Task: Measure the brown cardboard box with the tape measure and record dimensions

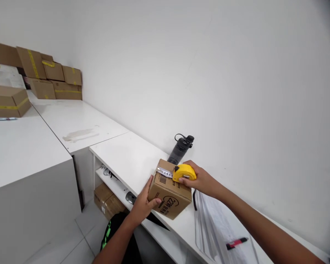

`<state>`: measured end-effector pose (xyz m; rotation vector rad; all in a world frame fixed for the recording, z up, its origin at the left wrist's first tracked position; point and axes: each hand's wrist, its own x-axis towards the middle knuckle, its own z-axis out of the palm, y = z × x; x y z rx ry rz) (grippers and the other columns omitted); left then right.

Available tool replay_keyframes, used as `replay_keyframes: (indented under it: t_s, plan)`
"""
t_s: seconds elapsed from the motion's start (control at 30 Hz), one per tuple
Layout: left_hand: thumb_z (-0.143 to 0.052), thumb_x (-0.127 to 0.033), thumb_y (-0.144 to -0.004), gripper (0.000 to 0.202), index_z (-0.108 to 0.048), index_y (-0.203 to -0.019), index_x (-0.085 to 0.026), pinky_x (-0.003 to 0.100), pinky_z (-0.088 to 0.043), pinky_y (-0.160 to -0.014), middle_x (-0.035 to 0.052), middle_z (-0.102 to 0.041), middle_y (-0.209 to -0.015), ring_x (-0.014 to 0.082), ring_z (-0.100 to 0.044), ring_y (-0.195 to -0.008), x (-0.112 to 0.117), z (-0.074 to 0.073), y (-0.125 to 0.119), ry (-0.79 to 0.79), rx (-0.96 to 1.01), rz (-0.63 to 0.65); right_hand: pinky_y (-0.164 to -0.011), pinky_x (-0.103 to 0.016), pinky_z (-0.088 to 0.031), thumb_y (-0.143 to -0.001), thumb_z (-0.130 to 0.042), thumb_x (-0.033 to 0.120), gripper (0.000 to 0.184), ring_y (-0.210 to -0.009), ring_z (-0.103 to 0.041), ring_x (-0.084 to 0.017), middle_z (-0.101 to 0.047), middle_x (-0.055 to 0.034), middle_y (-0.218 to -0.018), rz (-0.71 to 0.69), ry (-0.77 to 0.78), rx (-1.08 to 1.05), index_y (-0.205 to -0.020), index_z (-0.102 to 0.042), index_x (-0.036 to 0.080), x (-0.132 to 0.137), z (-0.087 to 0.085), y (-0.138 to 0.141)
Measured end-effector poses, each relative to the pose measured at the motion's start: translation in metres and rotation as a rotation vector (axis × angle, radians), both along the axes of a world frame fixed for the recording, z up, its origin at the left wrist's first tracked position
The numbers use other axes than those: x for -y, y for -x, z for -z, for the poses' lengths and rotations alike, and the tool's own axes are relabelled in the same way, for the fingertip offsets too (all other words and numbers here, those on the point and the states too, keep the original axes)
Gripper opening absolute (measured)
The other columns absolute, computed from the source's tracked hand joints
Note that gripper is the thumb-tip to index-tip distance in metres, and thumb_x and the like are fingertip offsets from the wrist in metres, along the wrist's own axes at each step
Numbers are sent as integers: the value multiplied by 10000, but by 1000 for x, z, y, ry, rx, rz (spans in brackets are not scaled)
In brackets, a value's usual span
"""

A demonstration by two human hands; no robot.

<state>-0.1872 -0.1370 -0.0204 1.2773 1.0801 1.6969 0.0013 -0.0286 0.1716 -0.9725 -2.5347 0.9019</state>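
The right hand (pixel 201 179) clasped a yellow tape measure (pixel 184 172) at a cardboard box's (pixel 165 209) two o'clock, its blade (pixel 165 172) running toward ten, the tip nearer the left hand (pixel 143 205), which gripped the box at eight. The box seemingly rested on the counter (pixel 126 152).

matt cardboard, shiny plastic
the box (pixel 172 194) is matt cardboard with dark printing; the tape measure (pixel 184 171) is smooth, shiny plastic with a slick printed blade (pixel 165 172). the bottle (pixel 178 151) looks like see-through plastic below a dark, glossy cap (pixel 190 139). the counter (pixel 123 148) is smooth white board with a soft sheen, the wall (pixel 236 91) has a flat matt finish, and the pen (pixel 237 243) looks like smooth plastic.
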Motion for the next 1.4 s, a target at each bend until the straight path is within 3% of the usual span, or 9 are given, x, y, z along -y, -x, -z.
replay_keyframes:
  t_s: [0.23, 0.37, 0.57, 0.7, 0.97, 1.07, 1.17, 1.27, 1.4]
  plan:
    - [-671, -463, -775, 877, -251, -1500, -203, 439, -280, -1142, 105, -446, -1457, 310, -317, -1393, -5, -2, 1, 30, -9, -6, -660, -318, -498, -748, -679, 417, 399, -776, -587, -186, -628, -19, -921, 110, -23, -107, -1063, -519, 229, -4, 17, -64]
    - [-645, -455, -797, 821, -280, -1483, -188, 427, -328, -1117, 111, -521, -1385, 294, -380, -1359, -10, 1, 2, 33, -50, -8, -626, -306, -488, -721, -695, 379, 404, -739, -571, -175, -622, -6, -883, 141, -25, -169, -1061, -539, 225, -4, 23, -71]
    - [-621, -454, -820, 841, -204, -1502, -194, 428, -367, -1086, 131, -539, -1350, 288, -433, -1320, -13, 7, 2, 14, -107, -49, -623, -311, -487, -732, -678, 427, 412, -713, -573, -167, -625, 2, -856, 146, -44, -149, -1061, -530, 228, -2, 19, -70]
    - [-609, -463, -828, 842, -188, -1506, -194, 422, -372, -1084, 139, -516, -1373, 284, -440, -1315, -13, 7, 3, 27, -125, -31, -650, -320, -482, -742, -671, 456, 424, -744, -583, -175, -629, -7, -888, 150, -118, -157, -1068, -517, 233, -1, 10, -49]
    - [-671, -472, -757, 883, -258, -1492, -209, 446, -309, -1127, 119, -433, -1462, 303, -306, -1399, -3, 0, 5, 35, -80, -50, -686, -326, -483, -735, -677, 452, 421, -788, -604, -185, -651, -12, -921, 11, -186, -144, -1065, -533, 234, -1, -5, 39]
    - [-681, -466, -736, 894, -265, -1488, -216, 463, -303, -1125, 124, -414, -1473, 316, -292, -1402, -2, 3, 6, 27, -105, -66, -708, -340, -489, -721, -692, 465, 437, -797, -604, -193, -651, -14, -921, 40, -181, -184, -1061, -541, 236, 8, -3, 46]
    - [-667, -459, -743, 889, -247, -1489, -224, 459, -307, -1121, 119, -370, -1499, 311, -268, -1412, -11, 4, 8, 30, -177, -81, -774, -363, -497, -695, -725, 464, 470, -876, -607, -214, -642, -36, -1001, 155, -164, -348, -1067, -541, 242, 35, 13, 20]
    - [-655, -468, -757, 854, -261, -1477, -233, 457, -286, -1133, 109, -359, -1499, 306, -267, -1412, -26, -4, 8, 57, -276, -188, -727, -337, -512, -676, -747, 473, 486, -843, -613, -209, -634, -41, -979, 368, -48, -625, -1051, -534, 248, 82, 52, -24]
    - [-672, -468, -761, 854, -257, -1457, -198, 479, -224, -1152, 147, -297, -1496, 310, -231, -1411, -28, -20, -13, 22, -363, -576, -545, -317, -496, -669, -687, 627, 537, -622, -602, -189, -626, -14, -766, 659, 320, -894, -1016, -535, 247, 150, 117, -71]
